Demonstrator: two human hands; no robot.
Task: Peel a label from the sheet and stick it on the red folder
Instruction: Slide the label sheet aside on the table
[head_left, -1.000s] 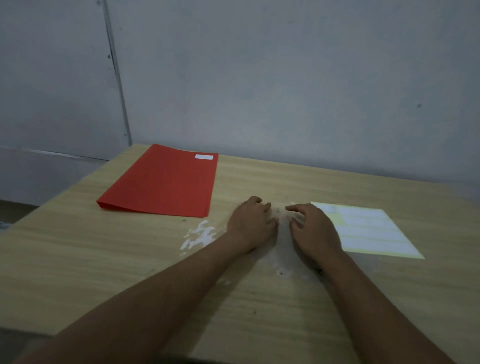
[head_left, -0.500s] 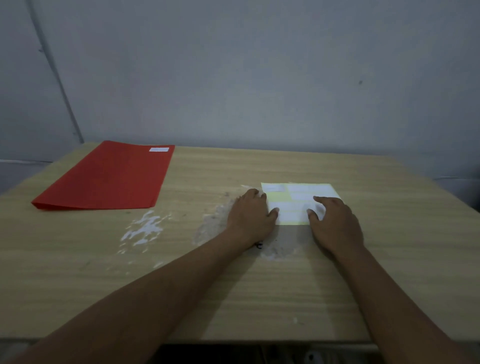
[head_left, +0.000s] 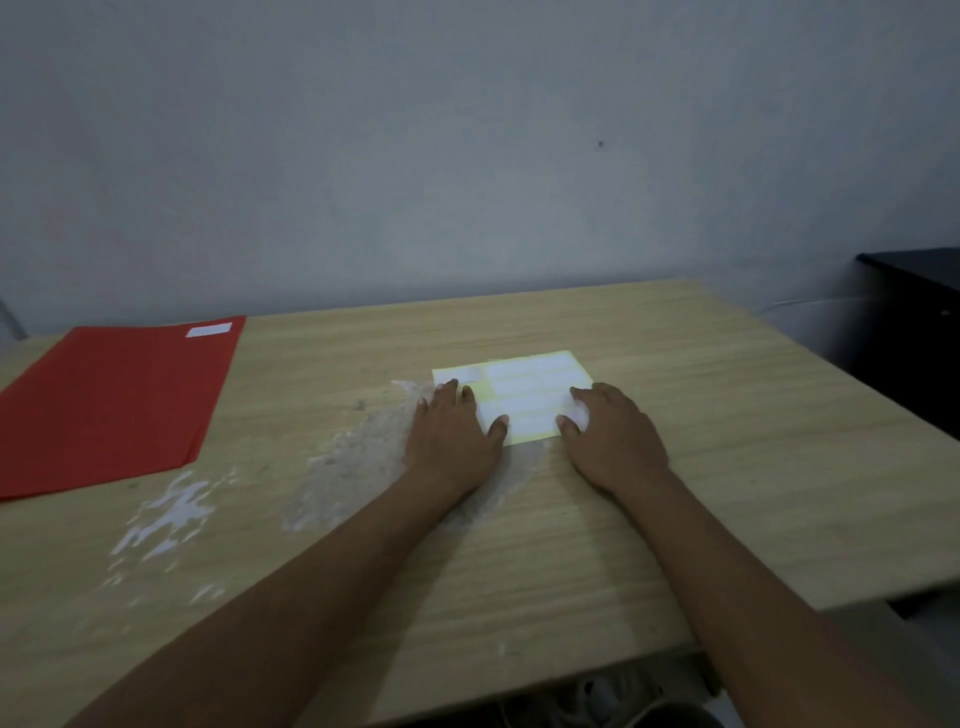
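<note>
The label sheet (head_left: 524, 387), yellow backing with white labels, lies flat in the middle of the wooden table (head_left: 727, 415). My left hand (head_left: 449, 436) rests palm down on its left edge, fingers spread. My right hand (head_left: 610, 436) lies palm down on its right lower corner. Neither hand holds a label. The red folder (head_left: 109, 400) lies flat at the far left, with one white label (head_left: 209, 329) stuck near its top right corner.
White scuffed patches (head_left: 166, 519) mark the tabletop between folder and sheet. A dark cabinet (head_left: 914, 332) stands beyond the table's right edge. A grey wall runs behind the table. The table's near edge is close below my forearms.
The view has swung right, so the folder sits further left. Both hands moved from the bare table onto the label sheet and now press on its two sides.
</note>
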